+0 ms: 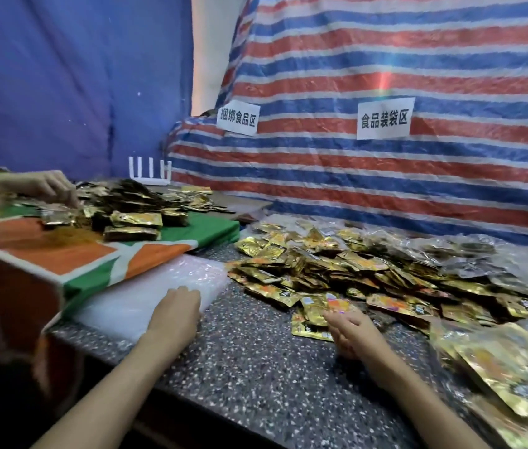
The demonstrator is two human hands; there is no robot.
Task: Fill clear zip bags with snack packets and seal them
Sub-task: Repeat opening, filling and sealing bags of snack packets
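Left hand (177, 314) lies flat on the bags (133, 306), gripping nothing. Right hand (351, 332), blurred, reaches loose-fingered and empty at the packets (337, 270) just beyond. Bag-fetching step, I'd say: next, peel one bag free and open it.

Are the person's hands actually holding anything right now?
Nothing is clearly held. The left hand rests on the stack of clear bags at its near edge; the right hand, blurred, reaches open toward the snack packets.
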